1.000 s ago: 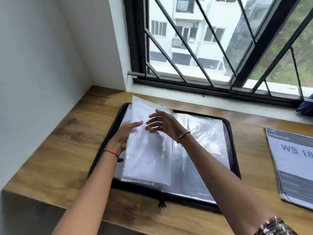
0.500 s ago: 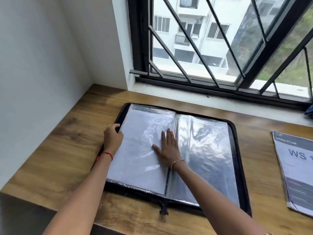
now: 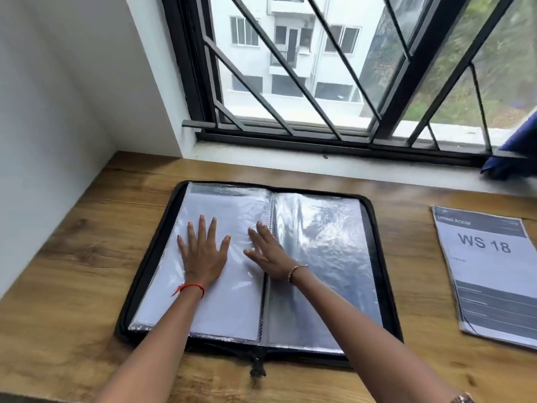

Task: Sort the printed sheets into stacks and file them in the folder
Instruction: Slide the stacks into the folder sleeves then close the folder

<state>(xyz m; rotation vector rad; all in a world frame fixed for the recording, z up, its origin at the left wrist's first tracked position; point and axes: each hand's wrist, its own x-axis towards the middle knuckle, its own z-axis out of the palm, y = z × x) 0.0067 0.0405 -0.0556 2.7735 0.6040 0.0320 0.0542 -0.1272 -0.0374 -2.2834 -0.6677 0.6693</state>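
Wooden desk [image 3: 72, 271] set against a white wall on the left, with a barred window [image 3: 319, 82] along its far edge.

Head view, single frame:
- Folder [image 3: 369, 228]: black, zip-edged, lying open flat at the middle of the desk. Clear plastic sleeves show on both sides of the spine [image 3: 268, 286]. Zip pull [image 3: 257, 370] hangs off the near edge.
- Left hand [image 3: 203, 254]: palm down on the left sleeve [image 3: 226, 309], fingers straight and spread wide. It presses the sleeve and grasps nothing. Red thread [image 3: 190, 287] on the wrist.
- Right hand [image 3: 268, 254]: also flat, fingers straight, laid on the same left sleeve just beside the spine, with the wrist crossing over it. Nothing gripped. Thin bracelet [image 3: 296, 270] on the wrist.
- The two hands lie side by side, near each other but not touching.
- Printed sheets [image 3: 488, 271]: one stack on the right of the desk, well apart from the folder and from both hands. Top sheet reads "WS 18" under a dark header band.
- Right sleeve [image 3: 328, 257]: glossy with window glare, contents not readable.
- Blue cloth [image 3: 517, 152] on the sill at far right, blurred.
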